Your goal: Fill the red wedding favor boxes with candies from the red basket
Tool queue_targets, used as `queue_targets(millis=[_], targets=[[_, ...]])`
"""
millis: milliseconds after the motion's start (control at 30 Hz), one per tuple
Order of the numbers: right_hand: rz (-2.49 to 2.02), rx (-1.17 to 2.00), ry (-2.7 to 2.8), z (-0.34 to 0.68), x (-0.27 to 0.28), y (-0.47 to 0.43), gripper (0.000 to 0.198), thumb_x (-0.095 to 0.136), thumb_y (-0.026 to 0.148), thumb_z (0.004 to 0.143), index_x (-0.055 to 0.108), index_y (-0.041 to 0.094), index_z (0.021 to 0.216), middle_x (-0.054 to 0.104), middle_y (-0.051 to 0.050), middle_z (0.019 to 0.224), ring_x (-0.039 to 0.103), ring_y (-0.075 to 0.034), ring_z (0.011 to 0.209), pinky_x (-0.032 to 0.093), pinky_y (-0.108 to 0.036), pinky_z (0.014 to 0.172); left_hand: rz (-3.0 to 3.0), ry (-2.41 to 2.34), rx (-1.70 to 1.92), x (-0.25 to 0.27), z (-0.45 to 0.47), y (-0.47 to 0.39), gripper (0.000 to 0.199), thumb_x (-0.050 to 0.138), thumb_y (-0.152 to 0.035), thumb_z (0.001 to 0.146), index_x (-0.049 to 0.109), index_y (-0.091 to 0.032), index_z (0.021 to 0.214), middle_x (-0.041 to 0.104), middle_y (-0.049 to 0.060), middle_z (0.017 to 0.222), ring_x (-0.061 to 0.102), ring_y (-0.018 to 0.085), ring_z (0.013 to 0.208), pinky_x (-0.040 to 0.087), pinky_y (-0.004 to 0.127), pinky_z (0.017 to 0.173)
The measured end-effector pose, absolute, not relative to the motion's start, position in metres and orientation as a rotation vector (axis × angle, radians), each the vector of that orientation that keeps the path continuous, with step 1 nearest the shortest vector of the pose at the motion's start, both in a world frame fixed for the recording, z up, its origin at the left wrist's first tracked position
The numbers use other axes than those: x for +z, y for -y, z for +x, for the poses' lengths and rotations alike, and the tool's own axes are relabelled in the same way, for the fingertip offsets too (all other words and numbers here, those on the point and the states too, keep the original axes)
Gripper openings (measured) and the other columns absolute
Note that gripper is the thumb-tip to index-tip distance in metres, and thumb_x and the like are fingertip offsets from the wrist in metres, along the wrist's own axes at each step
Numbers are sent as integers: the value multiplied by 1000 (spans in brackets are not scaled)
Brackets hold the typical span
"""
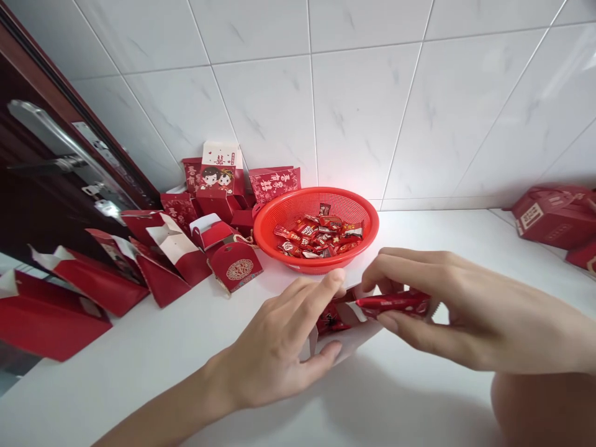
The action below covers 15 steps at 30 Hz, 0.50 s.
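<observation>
On the white counter in front of me stands a small open gift box (356,347), its pale near wall facing me. My left hand (284,335) grips it from the left, thumb at the near side and fingers over the far side. Inside the box lies a red wrapped candy (330,319). Over the box's right part, my right hand (433,298) pinches another red wrapped candy (395,303) between thumb and fingers. Just behind the hands is a red plastic basket (316,268) with several wrapped candies (321,234) in it.
Several red gift boxes (239,267) and open red bags (162,273) crowd the left side of the counter (153,372). Further red boxes (554,217) sit at the far right. A tiled wall (354,124) rises behind; a dark door with a handle (51,136) is at left.
</observation>
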State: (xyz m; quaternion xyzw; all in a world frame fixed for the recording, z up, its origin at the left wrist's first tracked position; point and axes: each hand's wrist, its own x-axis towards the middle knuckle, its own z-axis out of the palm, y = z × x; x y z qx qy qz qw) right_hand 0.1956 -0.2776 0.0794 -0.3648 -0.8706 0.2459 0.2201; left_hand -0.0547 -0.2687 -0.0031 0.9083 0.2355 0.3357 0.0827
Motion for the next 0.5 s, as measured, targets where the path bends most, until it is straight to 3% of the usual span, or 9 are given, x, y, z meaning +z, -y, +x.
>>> queue_targets(millis=[267,500], targets=[[-1008,547,2481,193,59,269,5,59,17,92,61,21,92,70,-2,82,62,-14,65,44,-25,58,2744,-614,955,1,-50,256,100,66,-12,89,2,-28,163,65,13,134,65,26,119,57,43,98],[-997,366,2578,169,48,268,15,52,12,99,64,21,95,71,0,81,59,-11,62,38,-24,58,2737,-568,1094,-2,-48,254,89,67,-13,90,15,-21,162,70,8,108,65,20,88,58,33,76]])
